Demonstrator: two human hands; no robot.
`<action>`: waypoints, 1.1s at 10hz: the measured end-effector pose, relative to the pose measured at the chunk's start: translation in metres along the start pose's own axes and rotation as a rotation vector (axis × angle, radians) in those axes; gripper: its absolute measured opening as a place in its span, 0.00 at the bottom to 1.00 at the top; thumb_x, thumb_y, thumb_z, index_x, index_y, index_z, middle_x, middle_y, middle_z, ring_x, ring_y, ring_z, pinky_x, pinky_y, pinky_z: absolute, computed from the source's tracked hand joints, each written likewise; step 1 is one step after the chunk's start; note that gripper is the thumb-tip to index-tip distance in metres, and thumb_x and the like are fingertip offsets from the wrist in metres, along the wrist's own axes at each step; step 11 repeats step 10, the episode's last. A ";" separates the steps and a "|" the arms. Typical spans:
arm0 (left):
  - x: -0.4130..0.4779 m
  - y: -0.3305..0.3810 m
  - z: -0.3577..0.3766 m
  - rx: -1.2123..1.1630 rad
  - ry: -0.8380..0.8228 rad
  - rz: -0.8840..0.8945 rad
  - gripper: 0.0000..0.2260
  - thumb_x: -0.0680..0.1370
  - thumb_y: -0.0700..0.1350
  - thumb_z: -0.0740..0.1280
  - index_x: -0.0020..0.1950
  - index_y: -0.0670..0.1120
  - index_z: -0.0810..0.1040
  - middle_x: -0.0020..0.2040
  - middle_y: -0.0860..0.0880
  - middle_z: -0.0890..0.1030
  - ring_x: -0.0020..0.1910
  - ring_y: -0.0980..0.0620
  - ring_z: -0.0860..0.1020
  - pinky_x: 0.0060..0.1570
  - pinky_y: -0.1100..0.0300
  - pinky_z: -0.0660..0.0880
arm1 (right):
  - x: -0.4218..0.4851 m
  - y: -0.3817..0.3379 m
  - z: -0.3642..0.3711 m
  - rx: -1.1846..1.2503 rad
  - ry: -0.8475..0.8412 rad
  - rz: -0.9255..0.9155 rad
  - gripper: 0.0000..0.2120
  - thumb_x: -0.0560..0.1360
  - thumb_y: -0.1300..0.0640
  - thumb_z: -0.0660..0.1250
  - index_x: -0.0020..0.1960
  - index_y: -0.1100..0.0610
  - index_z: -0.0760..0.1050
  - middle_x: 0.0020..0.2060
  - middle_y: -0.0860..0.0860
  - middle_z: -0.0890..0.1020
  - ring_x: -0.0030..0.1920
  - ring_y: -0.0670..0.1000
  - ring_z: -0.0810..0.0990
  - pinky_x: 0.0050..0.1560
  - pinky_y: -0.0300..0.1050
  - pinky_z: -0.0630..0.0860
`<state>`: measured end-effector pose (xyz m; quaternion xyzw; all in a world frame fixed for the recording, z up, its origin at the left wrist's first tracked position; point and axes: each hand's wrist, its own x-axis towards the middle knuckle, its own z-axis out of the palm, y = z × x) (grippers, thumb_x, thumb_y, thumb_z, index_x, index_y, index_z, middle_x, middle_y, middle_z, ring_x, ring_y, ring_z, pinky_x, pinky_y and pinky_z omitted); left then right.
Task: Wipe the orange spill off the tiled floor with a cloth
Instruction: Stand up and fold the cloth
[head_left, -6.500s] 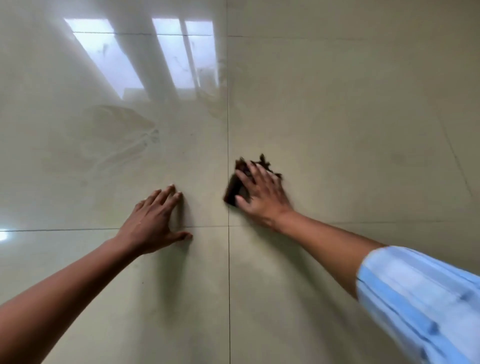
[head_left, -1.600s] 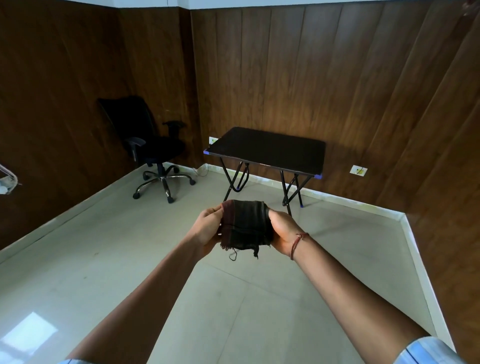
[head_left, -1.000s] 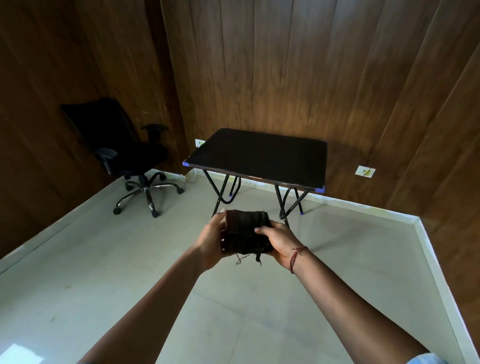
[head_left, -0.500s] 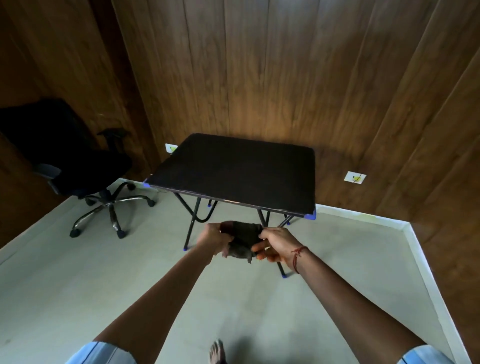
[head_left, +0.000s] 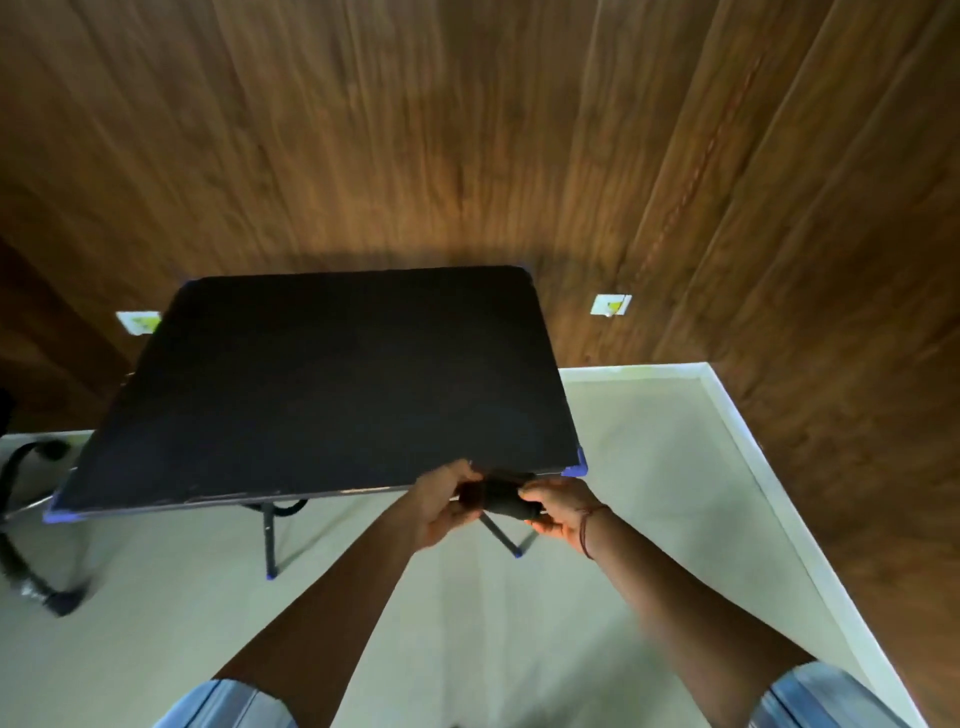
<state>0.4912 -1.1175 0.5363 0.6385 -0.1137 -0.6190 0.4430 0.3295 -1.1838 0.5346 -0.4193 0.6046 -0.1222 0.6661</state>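
The dark cloth (head_left: 500, 498) is bunched into a small wad and held in the air between both hands. My left hand (head_left: 441, 506) grips its left side and my right hand (head_left: 558, 512) grips its right side. The hands hover just in front of the near right edge of a black folding table (head_left: 322, 384). The pale tiled floor (head_left: 498, 613) lies below my arms. No orange spill shows on the floor in this view.
The table has blue corner caps and crossed metal legs (head_left: 269, 540). An office chair base (head_left: 31, 571) stands at the far left. Wood-panelled walls (head_left: 467, 130) close the corner, with a white skirting (head_left: 753, 467) along the right wall.
I have walked from the wiped floor spot up to the table, which now fills the middle of the view. Both hands have squeezed the cloth into a tighter wad.
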 end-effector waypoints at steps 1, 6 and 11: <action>0.053 0.008 0.016 0.271 0.098 0.154 0.07 0.75 0.32 0.67 0.48 0.42 0.81 0.46 0.40 0.81 0.38 0.48 0.79 0.40 0.58 0.78 | 0.044 -0.015 -0.003 -0.097 0.042 -0.078 0.05 0.75 0.69 0.64 0.44 0.61 0.77 0.39 0.56 0.77 0.38 0.53 0.76 0.37 0.44 0.73; 0.164 -0.024 0.043 1.024 0.104 0.391 0.12 0.80 0.38 0.60 0.63 0.43 0.74 0.61 0.43 0.73 0.53 0.50 0.76 0.50 0.63 0.74 | 0.143 -0.001 -0.024 -0.675 0.187 -0.351 0.19 0.77 0.66 0.62 0.67 0.62 0.69 0.66 0.58 0.72 0.67 0.56 0.70 0.66 0.40 0.65; 0.134 -0.013 0.031 1.042 0.150 0.424 0.15 0.80 0.42 0.61 0.67 0.47 0.73 0.65 0.44 0.72 0.63 0.43 0.73 0.62 0.51 0.73 | 0.126 -0.004 -0.024 -0.629 0.200 -0.300 0.18 0.75 0.62 0.67 0.64 0.61 0.74 0.62 0.56 0.77 0.59 0.53 0.77 0.51 0.29 0.65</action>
